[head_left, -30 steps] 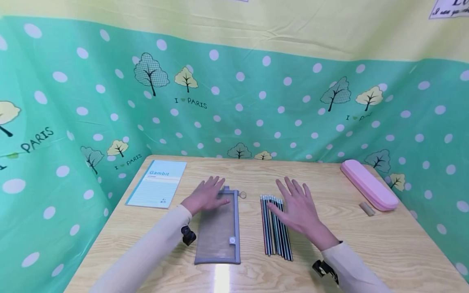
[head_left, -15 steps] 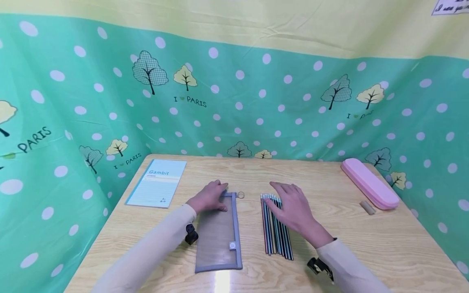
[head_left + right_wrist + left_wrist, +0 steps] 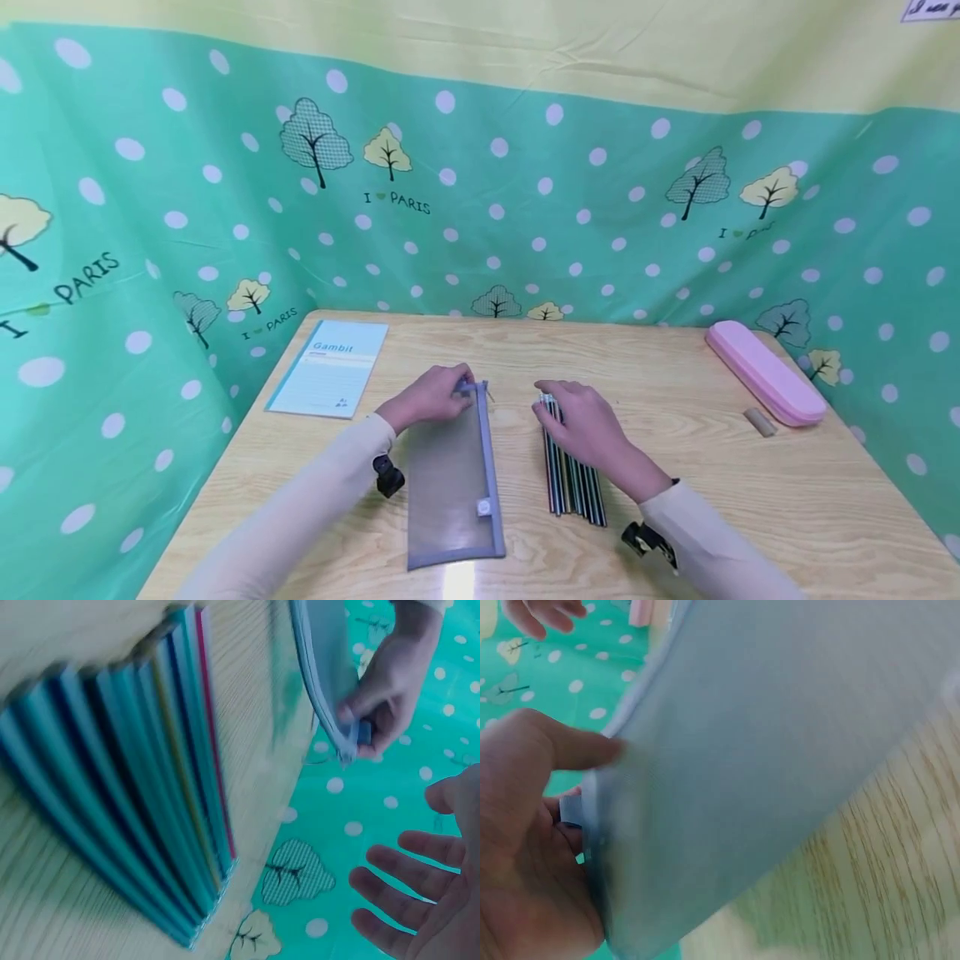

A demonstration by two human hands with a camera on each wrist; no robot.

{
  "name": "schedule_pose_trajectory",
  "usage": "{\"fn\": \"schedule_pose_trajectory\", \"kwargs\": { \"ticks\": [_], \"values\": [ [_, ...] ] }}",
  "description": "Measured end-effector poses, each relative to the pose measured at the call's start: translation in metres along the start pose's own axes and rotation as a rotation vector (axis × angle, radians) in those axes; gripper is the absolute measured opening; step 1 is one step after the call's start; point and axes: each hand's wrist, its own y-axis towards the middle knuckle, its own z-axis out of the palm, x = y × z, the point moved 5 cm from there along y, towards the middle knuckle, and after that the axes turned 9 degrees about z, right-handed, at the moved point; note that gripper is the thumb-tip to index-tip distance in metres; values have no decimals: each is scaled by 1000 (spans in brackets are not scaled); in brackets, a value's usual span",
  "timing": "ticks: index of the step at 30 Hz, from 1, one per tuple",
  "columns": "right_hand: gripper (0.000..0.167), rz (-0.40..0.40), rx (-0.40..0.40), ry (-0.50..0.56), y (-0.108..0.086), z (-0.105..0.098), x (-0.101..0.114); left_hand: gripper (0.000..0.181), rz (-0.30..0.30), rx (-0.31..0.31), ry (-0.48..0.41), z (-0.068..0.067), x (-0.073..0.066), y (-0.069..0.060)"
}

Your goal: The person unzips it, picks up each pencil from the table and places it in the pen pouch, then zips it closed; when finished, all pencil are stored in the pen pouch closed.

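Observation:
A grey translucent zip pouch (image 3: 448, 483) lies in the middle of the head view. My left hand (image 3: 433, 395) pinches its far edge between thumb and fingers; in the left wrist view that edge tilts up off the table, thumb on the mesh (image 3: 705, 742). To its right, several dark striped pencils (image 3: 572, 479) lie side by side in a row. Over their far ends hovers my right hand (image 3: 588, 425), fingers loosely bent. The right wrist view shows that hand (image 3: 427, 877) with fingers spread, apart from the pencils (image 3: 127, 780).
A light blue notebook (image 3: 327, 371) lies at the table's far left. On the right are a pink pencil case (image 3: 765, 372) and a small brownish eraser-like block (image 3: 760, 422). A green dotted curtain (image 3: 510, 208) hangs behind the wooden table (image 3: 675, 483).
My left hand has gone from lying flat over the pouch to pinching its far edge, and the pouch has shifted slightly nearer. The right hand has lowered and its fingers have bent.

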Motion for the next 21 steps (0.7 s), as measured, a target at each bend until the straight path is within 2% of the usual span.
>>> {"fn": "schedule_pose_trajectory", "kwargs": {
  "ticks": [5, 9, 14, 21],
  "values": [
    [29, 12, 76, 17, 6, 8, 13, 26, 72, -22, -38, -6, -11, -2],
    [31, 20, 132, 54, 13, 17, 20, 23, 119, -39, -50, -9, -17, -3],
    [32, 55, 203, 112, 20, 30, 25, 22, 136, -54, -83, -14, -24, -6],
    [28, 91, 261, 195, 25, 41, 27, 22, 177, -66, -102, -17, -32, -7]
  ]
}}
